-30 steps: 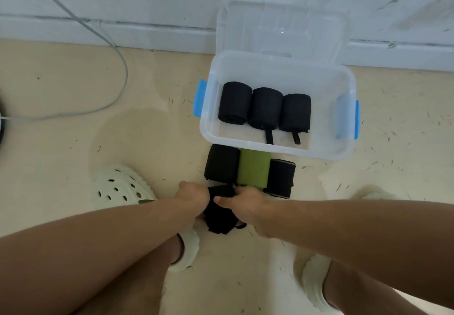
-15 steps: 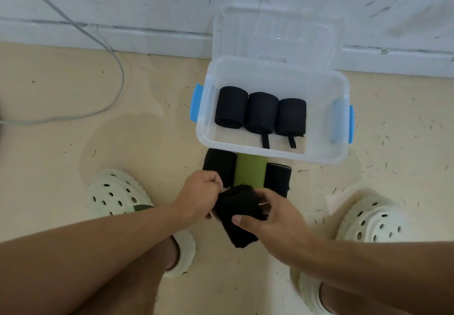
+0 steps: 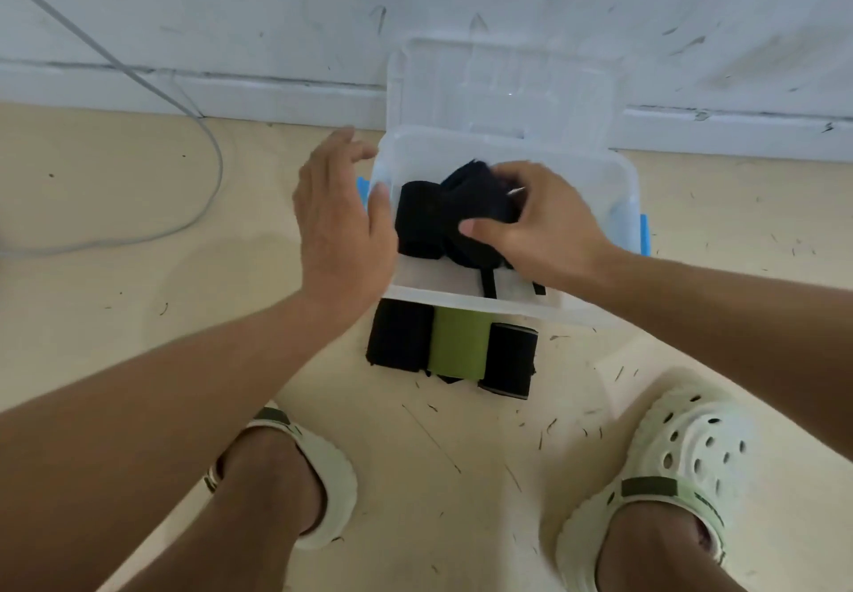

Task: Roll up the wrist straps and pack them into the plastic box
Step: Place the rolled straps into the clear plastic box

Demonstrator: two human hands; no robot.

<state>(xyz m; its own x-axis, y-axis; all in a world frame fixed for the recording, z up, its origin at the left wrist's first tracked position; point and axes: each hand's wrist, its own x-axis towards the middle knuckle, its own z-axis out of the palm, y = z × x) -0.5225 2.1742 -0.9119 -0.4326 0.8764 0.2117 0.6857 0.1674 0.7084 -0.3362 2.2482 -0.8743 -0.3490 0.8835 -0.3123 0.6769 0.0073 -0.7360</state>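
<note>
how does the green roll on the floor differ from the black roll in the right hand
The green roll is olive green; the black roll is black. The green roll lies on the floor outside the plastic box, between two black rolls; the black roll is held over the box. No hand touches the green roll; the right hand grips the black roll. Both look like rolled-up wrist straps.

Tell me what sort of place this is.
Probably a bare room in a home or workshop, worked at floor level: a scuffed beige floor, a marked white wall with a baseboard, and a loose grey cable trailing across it.
</note>
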